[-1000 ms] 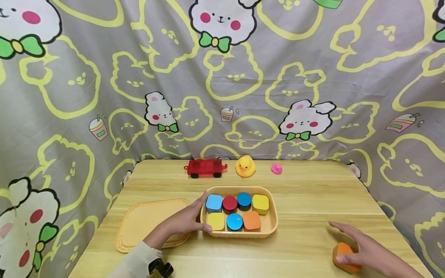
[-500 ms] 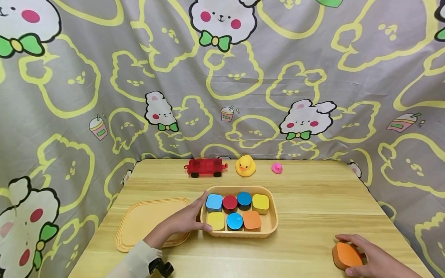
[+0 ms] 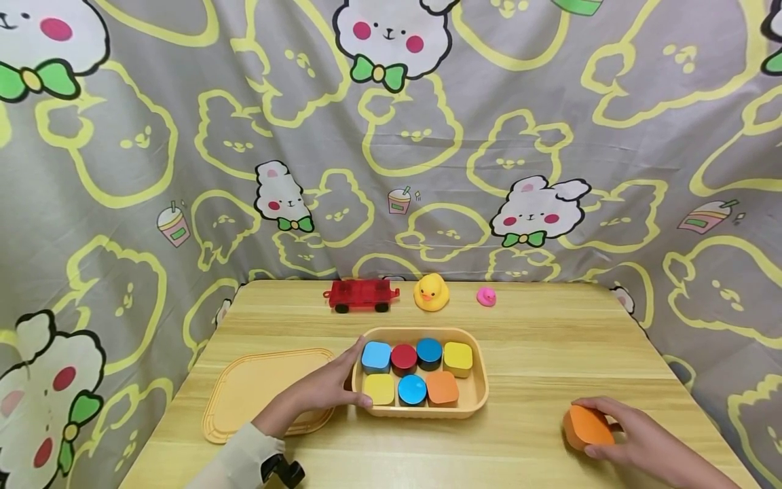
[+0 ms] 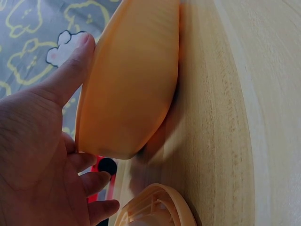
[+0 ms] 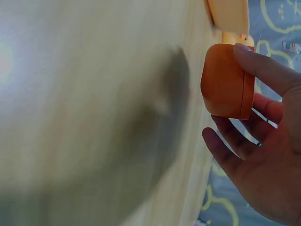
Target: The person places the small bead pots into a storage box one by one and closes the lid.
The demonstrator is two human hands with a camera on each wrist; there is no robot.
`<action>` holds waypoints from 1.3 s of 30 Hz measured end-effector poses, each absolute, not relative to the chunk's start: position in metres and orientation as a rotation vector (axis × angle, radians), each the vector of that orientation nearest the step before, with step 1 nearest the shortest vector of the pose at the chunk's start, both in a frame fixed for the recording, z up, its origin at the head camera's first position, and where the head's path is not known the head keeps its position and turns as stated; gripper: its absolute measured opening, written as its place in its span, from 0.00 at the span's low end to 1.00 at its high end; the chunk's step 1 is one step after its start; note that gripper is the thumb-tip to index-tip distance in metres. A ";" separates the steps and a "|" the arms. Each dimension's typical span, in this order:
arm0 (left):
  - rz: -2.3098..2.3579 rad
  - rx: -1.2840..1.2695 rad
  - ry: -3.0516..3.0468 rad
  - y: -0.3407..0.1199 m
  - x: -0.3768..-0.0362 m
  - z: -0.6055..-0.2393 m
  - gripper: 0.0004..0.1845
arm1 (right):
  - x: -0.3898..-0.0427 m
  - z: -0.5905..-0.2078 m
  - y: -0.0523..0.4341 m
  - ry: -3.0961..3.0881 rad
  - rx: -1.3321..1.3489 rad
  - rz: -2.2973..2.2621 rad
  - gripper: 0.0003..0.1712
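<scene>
My right hand pinches a small orange lidded pot with rounded corners between thumb and fingers, at the right of the table. A seam runs round the pot in the right wrist view, where it hangs just above the tabletop over its shadow. My left hand holds the left end of a pale orange box, thumb on the front rim and fingers at the back. Inside the box sit several round and square pots in blue, red, yellow and orange. Its right end is bare inside.
Left of the box, partly under my left forearm, lies a flat pale orange lid. Along the back edge stand a red wheeled toy wagon, a yellow rubber duck and a small pink duck. A patterned curtain hangs behind.
My right hand closed round the orange pot, picked it up and brought it leftward and slightly away from me. My left hand and the box have stayed where they were.
</scene>
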State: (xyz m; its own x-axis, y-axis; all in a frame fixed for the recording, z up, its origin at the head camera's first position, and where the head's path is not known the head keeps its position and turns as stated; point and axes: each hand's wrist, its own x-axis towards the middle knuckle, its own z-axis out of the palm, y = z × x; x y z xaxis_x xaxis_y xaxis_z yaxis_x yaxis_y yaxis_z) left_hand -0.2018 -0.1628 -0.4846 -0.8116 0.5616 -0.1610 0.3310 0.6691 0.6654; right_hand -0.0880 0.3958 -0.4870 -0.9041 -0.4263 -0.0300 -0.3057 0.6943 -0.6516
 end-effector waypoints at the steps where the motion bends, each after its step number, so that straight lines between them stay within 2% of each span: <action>1: 0.909 0.704 2.533 -0.163 -0.202 -0.484 0.66 | -0.090 -0.485 0.391 2.748 -0.610 -0.989 0.38; 8: 0.901 0.700 2.537 -0.163 -0.201 -0.483 0.66 | -0.103 -0.465 0.355 2.896 -0.739 -0.951 0.39; 18: 0.903 0.698 2.533 -0.163 -0.201 -0.483 0.66 | -0.125 -0.435 0.309 2.944 -0.738 -0.931 0.39; 30: 0.900 0.698 2.538 -0.163 -0.202 -0.484 0.66 | -0.148 -0.423 0.255 2.959 -0.811 -0.840 0.39; 39: 0.901 0.701 2.533 -0.162 -0.201 -0.484 0.66 | -0.164 -0.421 0.222 2.937 -0.970 -0.553 0.35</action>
